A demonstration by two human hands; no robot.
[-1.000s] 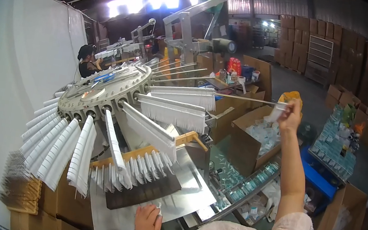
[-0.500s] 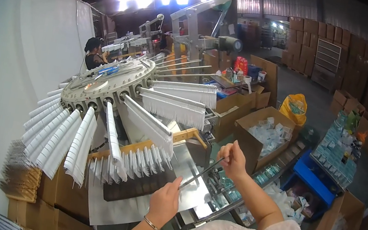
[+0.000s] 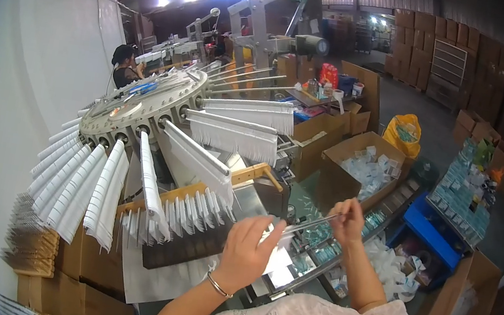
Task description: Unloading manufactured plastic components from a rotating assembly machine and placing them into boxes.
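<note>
A thin grey rod (image 3: 314, 223) slants up to the right between my two hands, over the metal work surface. My right hand (image 3: 349, 220) is closed on its upper right end, the fingers curled round it. At the lower left end my left hand (image 3: 248, 249) meets the rod between thumb and fingers, with a bracelet (image 3: 219, 284) on that wrist. Beside my left hand is a wooden bar rack (image 3: 183, 199) with a row of white strips hanging from it. Beyond the rack stands a round metal turntable (image 3: 142, 104) with white fringed sheets (image 3: 236, 135) hung on its spokes.
An open cardboard box (image 3: 368, 173) of small white packets stands beyond my right hand. Farther right are a blue crate (image 3: 427, 238) and a table of light-green packs (image 3: 459, 203). Wooden racks of pins (image 3: 31, 241) sit at lower left. A co-worker (image 3: 125, 65) works beyond the turntable.
Both hands have shifted right with the rod, my right hand also lower and my left hand higher. The rod lies flatter than before. The whole view has tilted slightly.
</note>
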